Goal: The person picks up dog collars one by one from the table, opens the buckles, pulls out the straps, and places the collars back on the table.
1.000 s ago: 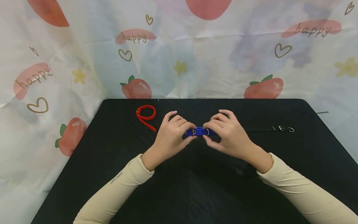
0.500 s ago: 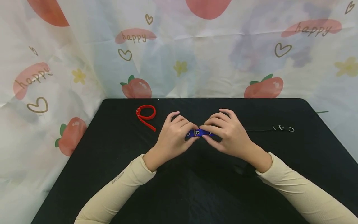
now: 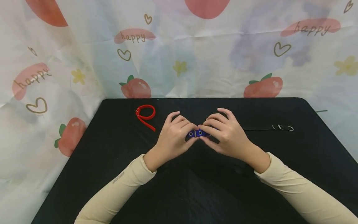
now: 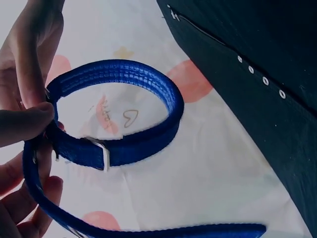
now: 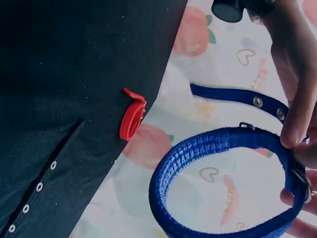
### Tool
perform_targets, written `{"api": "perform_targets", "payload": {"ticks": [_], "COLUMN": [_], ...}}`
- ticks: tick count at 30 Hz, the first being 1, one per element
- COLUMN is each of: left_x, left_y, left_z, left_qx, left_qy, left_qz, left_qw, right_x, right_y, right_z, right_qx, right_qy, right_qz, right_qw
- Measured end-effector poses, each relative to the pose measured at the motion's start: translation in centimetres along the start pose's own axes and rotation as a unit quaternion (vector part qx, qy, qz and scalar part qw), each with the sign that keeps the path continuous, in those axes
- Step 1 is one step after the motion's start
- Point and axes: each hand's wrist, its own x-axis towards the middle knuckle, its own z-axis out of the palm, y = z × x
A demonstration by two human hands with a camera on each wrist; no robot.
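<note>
Both hands hold a blue collar (image 3: 198, 134) over the middle of the table. My left hand (image 3: 174, 134) pinches it on one side of its metal buckle (image 3: 195, 133), and my right hand (image 3: 227, 134) pinches the other side, fingertips nearly meeting. One metal eyelet shows on each side of the buckle. In the left wrist view, the collar forms a closed loop (image 4: 148, 141) with a metal ring (image 4: 105, 156) on it. Its loose tail (image 4: 198, 231) sticks out past the fingers. The right wrist view shows that tail (image 5: 225, 94) with eyelets, above the padded loop.
A red collar (image 3: 149, 118) lies looped at the back left of the black table (image 3: 193, 193). At the right lies a black collar (image 3: 255, 129), stretched out, its silvery metal fittings (image 3: 282, 128) at the far end. A printed curtain (image 3: 207, 62) stands behind the table.
The hands have drawn slightly closer together, the right one shifting left. Eyelets have come into sight beside the buckle, and the ring near the right fingertips is now mostly covered.
</note>
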Motion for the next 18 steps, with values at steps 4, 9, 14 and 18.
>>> {"api": "perform_targets", "payload": {"ticks": [4, 9, 14, 18], "left_x": [0.07, 0.10, 0.22, 0.10], "left_y": [-0.06, -0.12, -0.03, -0.04], "left_z": [-0.21, -0.28, -0.20, -0.39], "left_qx": [0.023, 0.029, 0.045, 0.058], "left_qy": [-0.002, -0.002, -0.003, -0.005], "left_qz": [-0.009, -0.009, 0.003, -0.001], "left_qw": [0.9997, 0.9995, 0.9990, 0.9983], "right_x": [-0.07, -0.19, 0.09, -0.07], "right_y": [0.24, 0.38, 0.16, 0.25], "right_z": [0.07, 0.26, 0.66, 0.45], "right_qx": [-0.010, -0.008, -0.010, -0.023], "right_qy": [0.009, 0.018, 0.022, 0.025], "right_qz": [-0.004, -0.006, -0.021, -0.015], "right_qw": [1.000, 1.000, 0.999, 0.999]}}
